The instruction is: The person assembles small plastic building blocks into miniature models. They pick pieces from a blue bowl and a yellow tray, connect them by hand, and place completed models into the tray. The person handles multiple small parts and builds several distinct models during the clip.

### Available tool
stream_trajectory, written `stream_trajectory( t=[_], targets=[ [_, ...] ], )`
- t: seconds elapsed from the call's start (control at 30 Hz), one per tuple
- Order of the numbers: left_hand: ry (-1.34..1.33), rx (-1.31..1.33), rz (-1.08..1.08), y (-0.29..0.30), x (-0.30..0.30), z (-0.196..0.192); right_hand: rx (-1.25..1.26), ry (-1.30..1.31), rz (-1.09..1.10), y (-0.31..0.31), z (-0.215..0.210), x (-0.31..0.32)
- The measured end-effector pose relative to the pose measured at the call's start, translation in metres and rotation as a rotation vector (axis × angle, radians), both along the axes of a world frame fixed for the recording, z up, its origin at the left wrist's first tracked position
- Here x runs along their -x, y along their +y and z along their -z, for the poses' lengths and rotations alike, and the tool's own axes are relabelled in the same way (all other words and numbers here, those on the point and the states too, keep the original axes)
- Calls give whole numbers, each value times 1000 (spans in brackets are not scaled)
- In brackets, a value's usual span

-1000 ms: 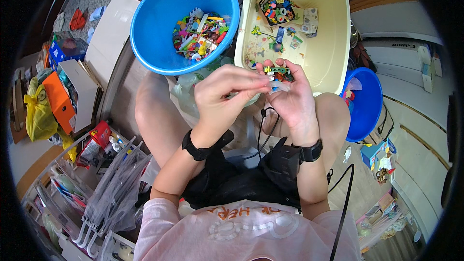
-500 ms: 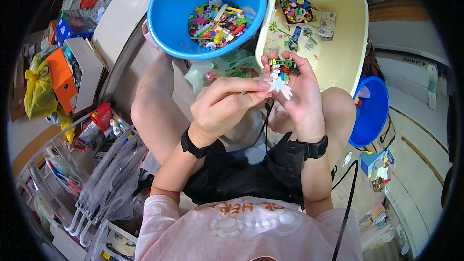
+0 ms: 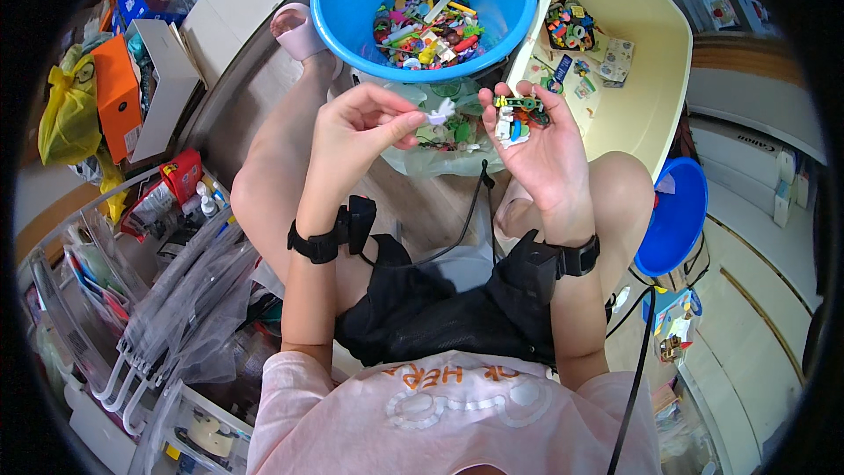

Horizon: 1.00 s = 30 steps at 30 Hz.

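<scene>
Orange lettering (image 3: 453,376) is printed across the pink shirt (image 3: 352,413), nearer the wearer than the left hand (image 3: 365,127) and the right hand (image 3: 545,145); part of it is lost in folds. Dark lettering (image 3: 756,142) is borne by the white machine (image 3: 734,163), well to the right of the right hand. Pale marks on the blue tag (image 3: 560,73), in the cream tub (image 3: 651,114) beyond the right hand, are too small to be read.

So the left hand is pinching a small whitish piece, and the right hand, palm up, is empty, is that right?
The right hand isn't empty: in the head view, small colourful toys lie in its upturned palm. The left hand does pinch a small whitish piece.
</scene>
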State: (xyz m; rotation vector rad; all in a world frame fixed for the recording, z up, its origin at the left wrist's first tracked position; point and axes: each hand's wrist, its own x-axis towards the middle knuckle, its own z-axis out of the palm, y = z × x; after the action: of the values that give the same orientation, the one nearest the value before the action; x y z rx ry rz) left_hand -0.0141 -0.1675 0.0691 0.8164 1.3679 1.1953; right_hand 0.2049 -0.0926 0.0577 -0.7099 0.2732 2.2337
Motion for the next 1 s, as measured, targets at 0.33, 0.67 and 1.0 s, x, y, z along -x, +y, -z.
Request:
stream_trajectory(
  t=[0.33, 0.67, 1.0],
  targets=[
    [-48, 102, 93, 2, -1, 6, 20, 21, -8, -1, 7, -6],
    [395, -27, 136, 6, -16, 10, 12, -27, -13, -4, 8, -6],
    [551, -348, 329, 9, -42, -3, 19, -20, -17, -12, 8, -1]
  ],
)
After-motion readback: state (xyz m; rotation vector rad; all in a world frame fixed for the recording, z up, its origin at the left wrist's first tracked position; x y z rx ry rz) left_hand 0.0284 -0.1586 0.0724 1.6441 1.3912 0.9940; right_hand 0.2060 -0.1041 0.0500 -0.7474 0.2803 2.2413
